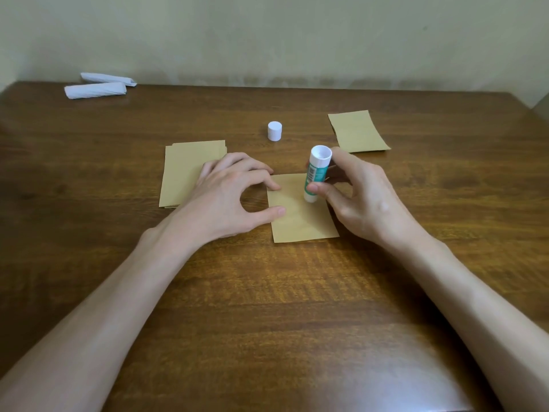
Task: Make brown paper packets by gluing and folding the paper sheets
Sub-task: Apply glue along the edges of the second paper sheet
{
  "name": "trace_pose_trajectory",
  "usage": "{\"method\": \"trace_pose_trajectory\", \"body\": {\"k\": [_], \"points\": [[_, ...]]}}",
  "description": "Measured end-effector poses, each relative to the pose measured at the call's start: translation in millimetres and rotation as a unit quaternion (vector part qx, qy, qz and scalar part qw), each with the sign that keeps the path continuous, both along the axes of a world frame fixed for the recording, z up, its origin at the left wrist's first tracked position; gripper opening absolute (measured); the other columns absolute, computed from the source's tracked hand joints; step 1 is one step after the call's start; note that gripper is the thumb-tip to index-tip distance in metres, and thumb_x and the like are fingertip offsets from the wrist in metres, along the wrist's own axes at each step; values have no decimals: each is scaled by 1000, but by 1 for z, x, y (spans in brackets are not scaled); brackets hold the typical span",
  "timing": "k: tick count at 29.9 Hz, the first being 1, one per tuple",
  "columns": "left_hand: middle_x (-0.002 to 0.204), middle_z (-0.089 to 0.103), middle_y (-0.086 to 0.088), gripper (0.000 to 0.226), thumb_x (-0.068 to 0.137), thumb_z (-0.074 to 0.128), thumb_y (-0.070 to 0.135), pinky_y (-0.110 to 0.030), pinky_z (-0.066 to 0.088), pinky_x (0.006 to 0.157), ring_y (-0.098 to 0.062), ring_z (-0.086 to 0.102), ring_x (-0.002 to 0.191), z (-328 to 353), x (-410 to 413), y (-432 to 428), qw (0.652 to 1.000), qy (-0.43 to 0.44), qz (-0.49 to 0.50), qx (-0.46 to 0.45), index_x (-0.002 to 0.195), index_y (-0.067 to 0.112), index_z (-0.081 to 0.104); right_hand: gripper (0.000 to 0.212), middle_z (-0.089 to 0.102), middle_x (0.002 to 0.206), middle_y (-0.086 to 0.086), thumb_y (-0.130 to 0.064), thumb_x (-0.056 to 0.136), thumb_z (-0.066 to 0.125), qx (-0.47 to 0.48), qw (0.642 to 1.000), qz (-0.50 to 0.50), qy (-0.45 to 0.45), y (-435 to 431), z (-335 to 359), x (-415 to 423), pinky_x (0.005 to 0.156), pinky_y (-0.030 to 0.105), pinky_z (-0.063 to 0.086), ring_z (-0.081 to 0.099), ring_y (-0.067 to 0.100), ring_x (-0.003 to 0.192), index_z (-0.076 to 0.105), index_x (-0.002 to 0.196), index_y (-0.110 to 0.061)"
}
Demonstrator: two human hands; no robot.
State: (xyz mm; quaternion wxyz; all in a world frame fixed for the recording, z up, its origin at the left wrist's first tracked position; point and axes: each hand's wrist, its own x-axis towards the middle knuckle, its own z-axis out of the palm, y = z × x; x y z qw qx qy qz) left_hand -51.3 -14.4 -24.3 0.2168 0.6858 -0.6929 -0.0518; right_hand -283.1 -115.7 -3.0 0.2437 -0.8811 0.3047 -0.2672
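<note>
Glossy brown wooden table [267,292] against a plain pale greenish-cream wall [267,34]
The wall meets the table's far edge; soft light glares on the near varnish.

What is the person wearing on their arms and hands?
Nothing that shows. The left arm and right arm are bare to the picture's edge, with no sleeves. The left hand and right hand show no gloves, rings, watch or bracelet.
</note>
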Motion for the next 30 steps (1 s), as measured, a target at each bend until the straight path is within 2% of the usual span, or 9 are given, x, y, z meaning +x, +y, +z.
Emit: {"method": "trace_pose_trajectory", "body": {"k": [3, 6, 11, 18, 20, 24, 27, 30], "points": [[138, 50, 31, 42, 84, 63, 73, -33, 19, 110, -2, 33, 140, 0, 0, 0, 1000, -1, -1, 2, 115, 46, 66, 18, 72, 101, -4, -21, 98, 74, -10, 1000, -7, -3, 1, 1, -2, 85, 18, 51, 69, 9, 98, 63, 111, -13], [139, 49, 31, 43, 84, 62, 74, -34, 19, 110, -1, 31, 140, 1, 0, 0, 1000, -2, 0, 9, 116, 46, 66, 18, 73, 102, -3, -19, 98, 73, -9, 1000, -15, 2, 2, 1, -5, 84, 15, 50, 68, 9, 98, 63, 112, -13], [138, 51, 31, 42, 83, 63, 72, -34, 20, 110, -2, 33, 139, 0, 0, 1, 1000, 5, -3, -3, 116, 46, 67, 16, 74, 105, -4, -18, 99, 72, 5, 999, -35, 9, -1, 1, -10, 87, 27, 54, 71, 11, 101, 63, 111, -14], [137, 51, 30, 44, 83, 63, 73, -34, 19, 110, -1, 33, 140, -1, 0, 0, 1000, 3, -6, -4, 117, 45, 68, 21, 74, 113, -4, -19, 99, 73, 22, 999, -36, 8, -4, 1, -13, 93, 27, 56, 69, 7, 109, 64, 118, -14], [138, 51, 30, 44, 83, 63, 73, -34, 19, 110, -1, 33, 140, 0, 1, 0, 1000, 3, -7, -3, 117, 45, 68, 24, 73, 116, -6, -21, 100, 73, 45, 998, -40, -14, -4, 2, -14, 94, 30, 58, 69, 6, 110, 65, 121, -15], [137, 53, 29, 44, 83, 64, 71, -32, 17, 109, -1, 33, 140, 0, 0, 1, 1000, 9, -9, -10, 116, 43, 69, 28, 72, 119, -2, -21, 102, 71, 81, 985, -69, -137, -4, 11, -19, 98, 38, 58, 70, 10, 112, 66, 127, -10], [136, 53, 29, 42, 83, 65, 71, -31, 17, 108, -1, 33, 140, 0, -1, 0, 1000, 11, -10, -10, 115, 44, 69, 29, 72, 119, 2, -15, 101, 72, 88, 979, -54, -178, 0, 15, -19, 99, 31, 58, 71, 11, 112, 65, 128, -4], [136, 52, 29, 42, 83, 65, 71, -30, 17, 108, -1, 33, 140, 0, 0, 0, 1000, 7, -9, -12, 115, 44, 68, 35, 74, 118, 2, -9, 97, 76, 87, 984, -13, -156, 5, 9, -12, 97, 25, 57, 73, 9, 109, 66, 130, -3]]}}
